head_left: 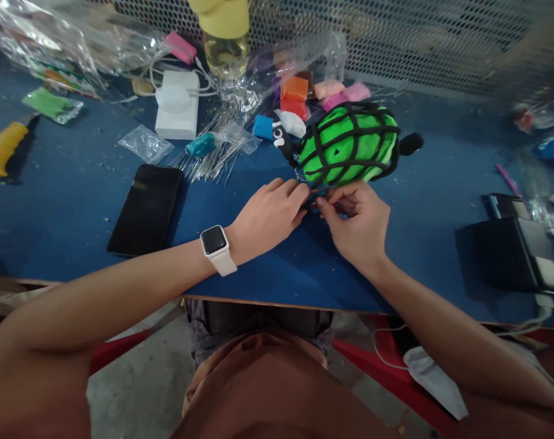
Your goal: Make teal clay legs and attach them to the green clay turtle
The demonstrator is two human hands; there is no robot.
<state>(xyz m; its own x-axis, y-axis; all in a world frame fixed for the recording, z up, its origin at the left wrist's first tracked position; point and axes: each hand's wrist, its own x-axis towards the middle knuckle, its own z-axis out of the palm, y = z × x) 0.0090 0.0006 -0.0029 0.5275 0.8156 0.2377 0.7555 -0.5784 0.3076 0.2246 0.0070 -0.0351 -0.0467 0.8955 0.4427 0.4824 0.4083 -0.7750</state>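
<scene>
A green clay turtle (350, 146) with black lattice lines, a dark head with a white-ringed eye and a black tail stands just beyond my hands. My left hand (272, 214), with a watch on its wrist, has its fingers curled near the turtle's front lower edge. Thumb and fingers of my right hand (358, 222) are pinched together close under the shell. Between the fingertips of both hands shows a small bit of teal clay (320, 192), mostly hidden by the fingers. Wires (300, 174) stick out by the turtle's neck.
Behind lie orange clay (295, 88), blue clay (262, 126) and a bundle of thin metal wires (219, 155) with a teal clay packet (200, 145). A phone (146, 209), white charger (178, 119), yellow-handled tool (5, 147), yellow-capped bottle (225, 42) and black box (500, 253) surround the workspace.
</scene>
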